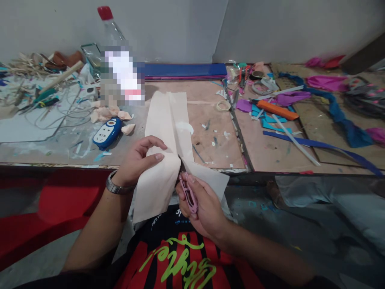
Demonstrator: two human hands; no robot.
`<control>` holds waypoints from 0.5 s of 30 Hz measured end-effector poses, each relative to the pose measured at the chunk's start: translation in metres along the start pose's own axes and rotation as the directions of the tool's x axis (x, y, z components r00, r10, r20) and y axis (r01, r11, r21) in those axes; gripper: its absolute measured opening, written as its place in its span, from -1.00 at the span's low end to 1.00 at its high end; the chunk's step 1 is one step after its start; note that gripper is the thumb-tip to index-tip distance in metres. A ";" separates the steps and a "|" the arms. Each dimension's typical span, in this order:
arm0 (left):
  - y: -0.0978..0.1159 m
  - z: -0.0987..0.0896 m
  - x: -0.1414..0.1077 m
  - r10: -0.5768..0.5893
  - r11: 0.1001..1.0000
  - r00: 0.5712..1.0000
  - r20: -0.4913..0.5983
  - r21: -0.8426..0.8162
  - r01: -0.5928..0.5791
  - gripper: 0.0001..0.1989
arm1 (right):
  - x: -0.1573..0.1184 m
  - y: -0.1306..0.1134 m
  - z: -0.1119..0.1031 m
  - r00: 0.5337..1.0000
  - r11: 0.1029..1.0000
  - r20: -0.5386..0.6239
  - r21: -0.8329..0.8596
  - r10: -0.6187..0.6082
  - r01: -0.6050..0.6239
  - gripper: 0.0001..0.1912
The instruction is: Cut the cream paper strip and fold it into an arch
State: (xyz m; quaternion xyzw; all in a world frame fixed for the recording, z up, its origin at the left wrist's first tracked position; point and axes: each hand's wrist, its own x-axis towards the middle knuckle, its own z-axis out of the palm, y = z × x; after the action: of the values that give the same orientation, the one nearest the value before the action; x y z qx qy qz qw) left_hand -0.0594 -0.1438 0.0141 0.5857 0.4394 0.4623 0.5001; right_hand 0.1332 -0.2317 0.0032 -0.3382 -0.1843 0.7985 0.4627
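A long cream sheet [164, 124], paper or thin foam, lies on the table and hangs over its front edge toward my lap. My left hand [140, 158], with a metal watch on the wrist, grips the sheet's left part between thumb and fingers. My right hand [203, 200] is closed around a pink utility knife [189, 196]. Its dark blade points away from me and sits at the slit between the two parts of the sheet. The narrower right part [207, 176] hangs beyond the knife.
A blue power socket [107, 133] and peach scraps lie left, behind them a bottle [110, 28] with red cap. To the right are a tape roll [223, 105], an orange cutter [278, 109], white sticks and blue strips. A red chair [66, 204] stands left; a person's leg shows right.
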 end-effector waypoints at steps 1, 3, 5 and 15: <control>0.000 0.000 0.000 0.000 1.000 1.000 0.001 -0.013 0.000 -0.77 | -0.001 0.001 0.000 1.000 1.000 0.005 0.002 -0.011 0.011 -0.59; -0.001 0.000 0.000 0.003 1.000 1.000 0.012 -0.031 -0.003 -0.77 | -0.001 0.002 -0.001 1.000 1.000 0.016 0.003 -0.024 0.024 -0.60; -0.001 -0.001 0.000 0.016 1.000 0.999 0.033 -0.025 -0.015 -0.79 | -0.001 0.003 -0.001 1.000 1.000 0.013 0.003 -0.027 0.027 -0.60; 0.001 0.003 -0.003 0.081 0.984 0.974 0.210 0.142 -0.112 -0.81 | 0.007 -0.004 0.001 0.992 0.992 -0.020 -0.010 -0.126 0.126 -0.61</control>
State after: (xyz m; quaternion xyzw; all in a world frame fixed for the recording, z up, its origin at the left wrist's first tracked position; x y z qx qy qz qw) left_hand -0.0571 -0.1470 0.0150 0.6872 0.3909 0.3888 0.4730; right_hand 0.1322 -0.2236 0.0037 -0.3361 -0.2041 0.7634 0.5124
